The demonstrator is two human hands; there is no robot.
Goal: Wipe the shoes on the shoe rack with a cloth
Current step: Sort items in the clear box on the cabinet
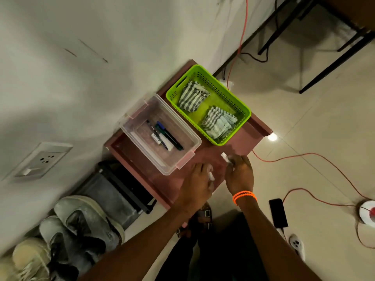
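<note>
Two folded striped cloths point(192, 96) point(218, 122) lie in a green basket point(239, 102) on a pink shelf top point(168, 183). Dusty pale shoes point(81, 220) stand on a dark rack point(121, 191) at the lower left. My left hand point(197, 183) hovers over the pink top and holds a small white piece at its fingertips. My right hand point(240, 172), with an orange bracelet on the wrist, pinches a small clear-white object near the front edge. Neither hand touches a cloth or a shoe.
A clear plastic box point(188, 145) holding pens and a marker sits left of the basket. A wall with a socket plate point(43, 159) is at left. An orange cable point(304, 157), a black phone point(278, 212) and a white round device point(367, 212) lie on the tiled floor.
</note>
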